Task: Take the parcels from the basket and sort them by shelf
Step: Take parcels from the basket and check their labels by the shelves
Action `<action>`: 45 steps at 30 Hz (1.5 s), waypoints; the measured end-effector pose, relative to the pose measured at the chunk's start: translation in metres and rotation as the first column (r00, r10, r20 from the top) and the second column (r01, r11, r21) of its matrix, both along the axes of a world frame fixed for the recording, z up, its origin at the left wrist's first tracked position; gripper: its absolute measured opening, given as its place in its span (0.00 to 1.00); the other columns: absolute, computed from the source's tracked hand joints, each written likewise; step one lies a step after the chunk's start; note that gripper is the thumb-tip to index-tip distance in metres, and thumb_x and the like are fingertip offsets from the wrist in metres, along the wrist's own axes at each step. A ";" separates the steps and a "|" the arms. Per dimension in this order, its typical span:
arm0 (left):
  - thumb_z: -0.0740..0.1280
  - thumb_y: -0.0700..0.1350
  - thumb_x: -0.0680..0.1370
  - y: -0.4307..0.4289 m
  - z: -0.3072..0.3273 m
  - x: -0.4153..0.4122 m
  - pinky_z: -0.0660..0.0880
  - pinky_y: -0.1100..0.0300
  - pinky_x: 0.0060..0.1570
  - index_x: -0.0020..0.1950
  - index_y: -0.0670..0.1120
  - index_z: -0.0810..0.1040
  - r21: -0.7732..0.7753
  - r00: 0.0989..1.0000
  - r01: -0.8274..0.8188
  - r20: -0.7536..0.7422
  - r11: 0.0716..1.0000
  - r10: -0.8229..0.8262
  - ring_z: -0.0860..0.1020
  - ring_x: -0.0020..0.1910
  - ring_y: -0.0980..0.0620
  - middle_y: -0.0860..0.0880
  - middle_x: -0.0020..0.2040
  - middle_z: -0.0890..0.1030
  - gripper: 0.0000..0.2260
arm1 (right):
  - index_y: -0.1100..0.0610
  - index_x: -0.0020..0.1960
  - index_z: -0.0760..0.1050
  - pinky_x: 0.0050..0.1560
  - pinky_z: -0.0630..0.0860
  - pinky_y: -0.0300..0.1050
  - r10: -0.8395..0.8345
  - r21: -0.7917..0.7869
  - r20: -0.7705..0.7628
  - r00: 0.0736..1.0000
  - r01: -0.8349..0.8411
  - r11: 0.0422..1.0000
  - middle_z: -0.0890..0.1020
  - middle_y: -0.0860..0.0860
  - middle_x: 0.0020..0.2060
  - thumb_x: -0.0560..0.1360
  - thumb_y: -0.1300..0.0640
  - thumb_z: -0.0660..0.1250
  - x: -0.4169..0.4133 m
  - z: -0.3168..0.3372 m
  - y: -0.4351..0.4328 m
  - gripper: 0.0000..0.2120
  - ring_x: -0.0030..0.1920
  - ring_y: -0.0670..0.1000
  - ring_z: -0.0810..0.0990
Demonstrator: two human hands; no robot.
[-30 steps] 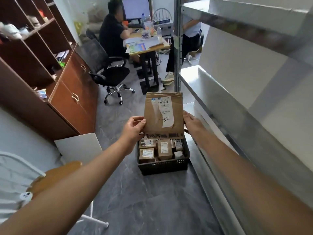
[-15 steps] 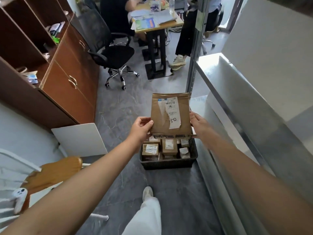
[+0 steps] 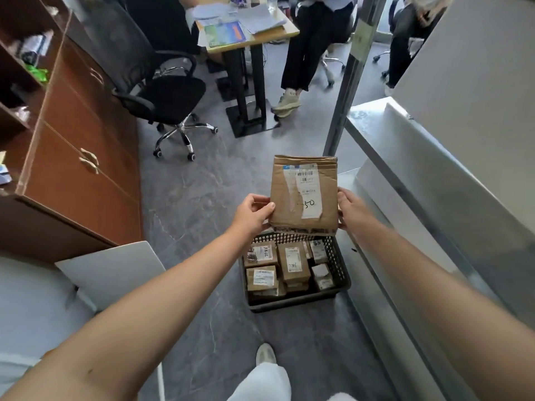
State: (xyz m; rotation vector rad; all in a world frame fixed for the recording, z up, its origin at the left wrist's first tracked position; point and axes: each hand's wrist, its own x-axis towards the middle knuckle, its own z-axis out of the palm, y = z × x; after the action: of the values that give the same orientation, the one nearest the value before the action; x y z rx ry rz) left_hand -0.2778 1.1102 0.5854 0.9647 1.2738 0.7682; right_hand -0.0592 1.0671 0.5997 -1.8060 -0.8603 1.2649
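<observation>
- Head view: left hand (image 3: 254, 212) and right hand (image 3: 351, 209) grip the side edges of an upright parcel (image 3: 301, 198).
- Parcel hangs above the basket (image 3: 298, 303), which sits on the floor (image 3: 188, 204) beside a shelf (image 3: 373, 131).

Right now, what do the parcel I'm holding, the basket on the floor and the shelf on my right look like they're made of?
Parcel: brown cardboard, matte and creased, with layered edges, a white paper label and what looks like clear tape.
Basket: dark, probably moulded plastic, judging by its perforated walls.
Shelf: grey sheet metal by its dull sheen, perhaps galvanised steel.
</observation>
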 end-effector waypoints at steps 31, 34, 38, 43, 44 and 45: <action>0.66 0.31 0.77 0.079 -0.372 0.084 0.79 0.57 0.51 0.56 0.45 0.74 -0.419 0.967 -0.178 -0.242 0.890 0.079 0.81 0.53 0.48 0.41 0.55 0.82 0.13 | 0.45 0.73 0.68 0.60 0.78 0.55 0.134 -0.453 -0.112 0.985 -0.171 0.875 0.79 0.45 0.59 0.84 0.58 0.55 0.090 -0.393 0.107 0.19 0.57 0.48 0.79; 0.65 0.31 0.77 0.079 -0.431 0.092 0.79 0.55 0.52 0.58 0.45 0.73 -0.437 0.960 -0.210 -0.261 0.875 0.100 0.80 0.55 0.47 0.42 0.56 0.80 0.13 | 0.44 0.74 0.66 0.59 0.77 0.50 0.183 -0.471 -0.107 0.977 -0.212 0.856 0.77 0.45 0.64 0.84 0.56 0.55 0.094 -0.459 0.112 0.20 0.61 0.47 0.76; 0.64 0.29 0.77 0.081 -0.498 0.101 0.80 0.57 0.48 0.59 0.47 0.72 -0.456 0.947 -0.226 -0.309 0.861 0.084 0.80 0.51 0.52 0.45 0.57 0.80 0.16 | 0.41 0.76 0.62 0.58 0.76 0.49 0.212 -0.519 -0.116 0.970 -0.241 0.820 0.73 0.44 0.69 0.84 0.53 0.54 0.096 -0.532 0.121 0.21 0.66 0.49 0.73; 0.66 0.35 0.78 0.080 -0.556 0.107 0.77 0.51 0.60 0.60 0.49 0.70 -0.437 0.918 -0.220 -0.395 0.872 0.033 0.78 0.58 0.50 0.44 0.64 0.77 0.14 | 0.34 0.75 0.59 0.52 0.80 0.53 0.233 -0.567 -0.178 0.956 -0.293 0.770 0.75 0.44 0.66 0.83 0.50 0.56 0.092 -0.595 0.128 0.23 0.59 0.50 0.77; 0.66 0.37 0.79 0.080 -0.564 0.109 0.77 0.49 0.60 0.59 0.49 0.70 -0.421 0.899 -0.240 -0.436 0.875 0.036 0.77 0.59 0.49 0.45 0.63 0.77 0.13 | 0.34 0.74 0.59 0.51 0.79 0.51 0.259 -0.551 -0.164 0.952 -0.306 0.776 0.75 0.43 0.66 0.83 0.51 0.56 0.089 -0.604 0.129 0.23 0.59 0.49 0.76; 0.67 0.38 0.79 0.081 -0.572 0.110 0.77 0.49 0.60 0.59 0.50 0.70 -0.399 0.875 -0.263 -0.482 0.879 0.043 0.78 0.59 0.48 0.45 0.62 0.77 0.12 | 0.34 0.74 0.60 0.53 0.79 0.51 0.276 -0.529 -0.144 0.950 -0.309 0.790 0.74 0.43 0.68 0.83 0.51 0.56 0.086 -0.612 0.129 0.23 0.61 0.49 0.75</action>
State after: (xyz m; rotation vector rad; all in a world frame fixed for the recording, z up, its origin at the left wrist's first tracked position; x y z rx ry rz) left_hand -0.1676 1.1908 0.0136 0.6753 1.8709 0.3287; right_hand 0.0270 1.1958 -0.0128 -2.1090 -0.8198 1.9125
